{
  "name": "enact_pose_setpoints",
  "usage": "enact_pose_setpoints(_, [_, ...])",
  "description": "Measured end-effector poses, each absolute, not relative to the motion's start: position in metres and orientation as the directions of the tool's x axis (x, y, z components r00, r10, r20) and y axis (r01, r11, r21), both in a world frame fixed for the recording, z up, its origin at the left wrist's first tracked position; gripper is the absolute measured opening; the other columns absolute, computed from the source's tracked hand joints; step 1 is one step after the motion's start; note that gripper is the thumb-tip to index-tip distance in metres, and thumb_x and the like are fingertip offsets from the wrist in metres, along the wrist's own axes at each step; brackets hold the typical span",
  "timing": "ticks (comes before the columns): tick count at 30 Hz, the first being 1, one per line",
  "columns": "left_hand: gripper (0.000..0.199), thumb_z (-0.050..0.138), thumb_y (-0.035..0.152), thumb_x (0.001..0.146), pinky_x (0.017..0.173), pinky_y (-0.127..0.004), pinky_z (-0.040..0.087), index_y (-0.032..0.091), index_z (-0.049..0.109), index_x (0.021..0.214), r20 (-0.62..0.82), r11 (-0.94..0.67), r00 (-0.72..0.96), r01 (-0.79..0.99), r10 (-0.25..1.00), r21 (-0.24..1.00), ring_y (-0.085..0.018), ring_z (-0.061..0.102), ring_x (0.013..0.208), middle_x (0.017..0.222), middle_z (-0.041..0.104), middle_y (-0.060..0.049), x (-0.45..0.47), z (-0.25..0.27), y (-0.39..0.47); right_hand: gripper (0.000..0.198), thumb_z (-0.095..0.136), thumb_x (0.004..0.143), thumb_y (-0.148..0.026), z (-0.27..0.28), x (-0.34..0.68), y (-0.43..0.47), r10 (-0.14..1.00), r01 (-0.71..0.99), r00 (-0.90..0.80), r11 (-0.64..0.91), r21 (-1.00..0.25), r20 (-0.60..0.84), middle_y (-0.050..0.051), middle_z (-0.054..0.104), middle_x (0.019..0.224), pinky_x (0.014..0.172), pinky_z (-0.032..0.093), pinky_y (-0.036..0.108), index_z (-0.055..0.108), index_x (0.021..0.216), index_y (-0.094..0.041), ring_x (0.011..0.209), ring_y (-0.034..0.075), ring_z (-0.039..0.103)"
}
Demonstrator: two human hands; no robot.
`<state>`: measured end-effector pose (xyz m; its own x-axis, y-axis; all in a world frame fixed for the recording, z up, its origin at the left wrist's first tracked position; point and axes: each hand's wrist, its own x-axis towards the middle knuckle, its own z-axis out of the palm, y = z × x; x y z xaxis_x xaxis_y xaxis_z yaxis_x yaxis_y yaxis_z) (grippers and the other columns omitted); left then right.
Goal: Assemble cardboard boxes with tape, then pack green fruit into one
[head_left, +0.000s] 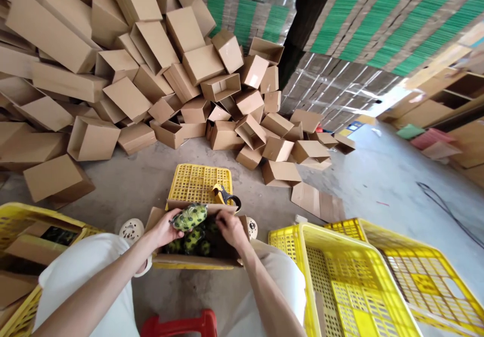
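Note:
My left hand (166, 230) is closed around a green, black-spotted item in clear plastic (191, 217), holding it above the left part of an open cardboard box (154, 219). Several similar green spotted items (193, 241) lie inside the box. Over the box's right side is my right hand (231, 228), its fingers curled downward; whatever they may hold is hidden. The box rests on an upturned yellow crate (181, 182) between my knees. A yellow and black tape dispenser (224, 194) lies on the crate just behind the box.
A large heap of open cardboard boxes (128, 97) fills the far left and middle. Yellow crates (302, 256) stand at my right, and another crate (49, 211) with filled boxes stands at left. A red stool (181, 325) is below me. A black cable (449, 213) lies right.

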<state>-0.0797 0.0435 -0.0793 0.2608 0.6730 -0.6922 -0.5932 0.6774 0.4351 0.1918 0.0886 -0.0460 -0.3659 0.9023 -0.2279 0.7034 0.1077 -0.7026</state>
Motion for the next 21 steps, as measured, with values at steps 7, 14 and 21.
enact_pose_setpoints(7, [0.054, 0.065, 0.058, 0.096, 0.050, -0.026, 0.055, 0.011, 0.068, 0.122, -0.683, 0.687, 0.292, -0.593, 0.670, 0.420, -0.020, 0.074, 0.066, 0.087, 0.079, -0.012, -0.075, -0.063, 0.044, 0.050, 0.085, 0.074, -0.059, -0.020, 0.216, 0.093, 0.886, -0.109, -0.245, -0.428, -0.897, -0.393, -0.004, 0.061, 0.088, 0.074, 0.060, 0.032, 0.056, 0.098, -0.027, 0.076, 0.016, 0.062])
enact_pose_setpoints(14, [0.058, 0.074, 0.058, 0.089, 0.058, -0.027, 0.056, 0.015, 0.071, 0.128, -0.664, 0.714, 0.298, -0.455, 0.685, 0.532, -0.023, 0.076, 0.082, 0.104, 0.082, -0.012, -0.065, -0.075, 0.041, 0.054, 0.081, 0.076, -0.070, -0.022, 0.212, 0.093, 0.900, -0.033, -0.219, -0.393, -0.919, -0.377, -0.002, 0.067, 0.089, 0.072, 0.057, 0.028, 0.065, 0.103, -0.027, 0.079, 0.017, 0.064])
enact_pose_setpoints(21, [0.064, 0.075, 0.053, 0.090, 0.092, -0.035, 0.056, 0.023, 0.065, 0.145, -0.437, 0.666, 0.566, -0.291, 0.699, 0.687, -0.025, 0.072, 0.115, 0.142, 0.070, -0.015, -0.053, -0.060, 0.038, 0.059, 0.064, 0.088, -0.078, -0.029, 0.206, 0.088, 0.910, 0.233, -0.269, -0.258, -0.938, -0.317, 0.005, 0.078, 0.109, 0.102, 0.054, 0.039, 0.078, 0.108, -0.024, 0.113, 0.028, 0.070])
